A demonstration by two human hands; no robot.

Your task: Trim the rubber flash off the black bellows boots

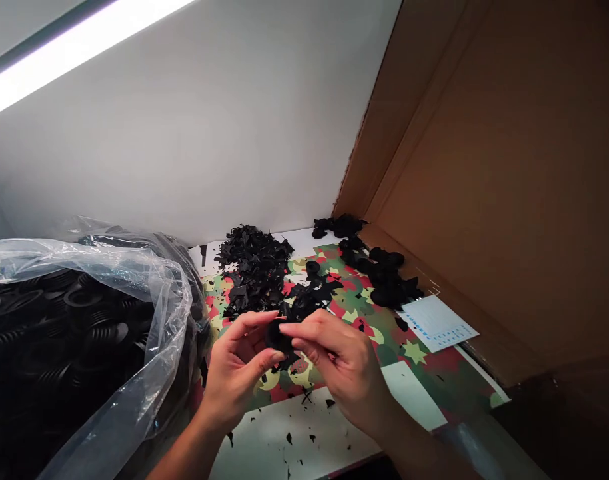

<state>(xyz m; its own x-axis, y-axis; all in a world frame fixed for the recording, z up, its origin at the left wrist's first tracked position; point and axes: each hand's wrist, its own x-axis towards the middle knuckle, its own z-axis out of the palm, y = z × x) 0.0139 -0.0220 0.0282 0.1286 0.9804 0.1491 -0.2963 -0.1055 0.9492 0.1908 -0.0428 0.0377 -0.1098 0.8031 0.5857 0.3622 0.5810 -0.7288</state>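
Observation:
Between my hands is a round black rubber part (275, 335), held over the patterned sheet. My left hand (239, 367) grips it from the left, with the thumb below and fingers above. My right hand (337, 363) has its index finger and thumb closed at the part's right side; whether they pinch a bit of its edge is too small to make out. Just behind the hands lies a heap of thin black scraps (257, 273). A small black ring-shaped piece (313, 268) rests beside that heap.
At left stands a clear plastic bag (169, 313) full of black ribbed rubber parts (59, 333). More black parts (384, 273) line the cardboard wall (494, 187) at right. A white card with blue marks (439, 322) lies near them. Black crumbs dot the white board (269, 447) in front.

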